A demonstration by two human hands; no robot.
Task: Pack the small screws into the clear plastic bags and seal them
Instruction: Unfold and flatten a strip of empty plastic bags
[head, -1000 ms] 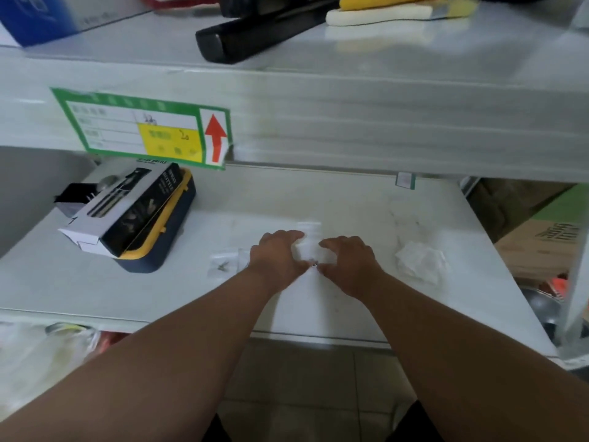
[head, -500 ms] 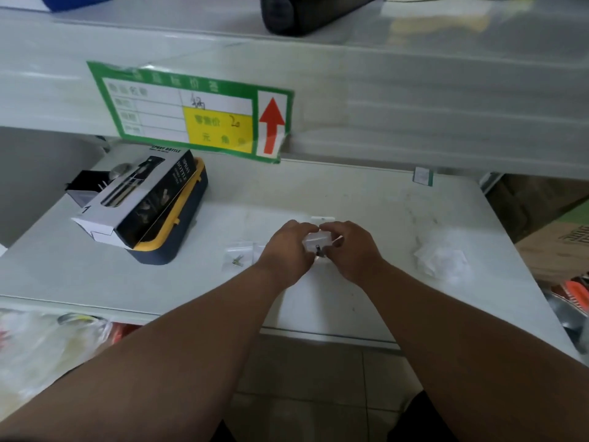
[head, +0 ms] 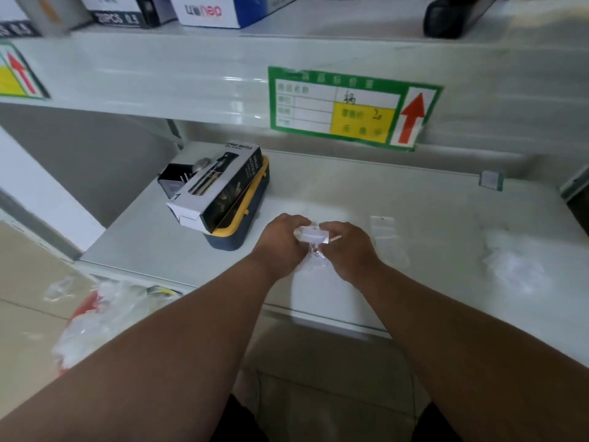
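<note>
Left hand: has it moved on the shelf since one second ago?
Yes. The left hand, gripping the small clear bag with the right hand, moved left toward the yellow-and-blue case; the gap shrank.

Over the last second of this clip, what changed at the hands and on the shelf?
Both hands, left and right, lifted the bag off the shelf and now pinch its top edge between them; dark screws show low in it. The head turned left, so everything sits further right in view. Neither grip let go. The spray bottle box and the crumpled bags stayed put.
</note>
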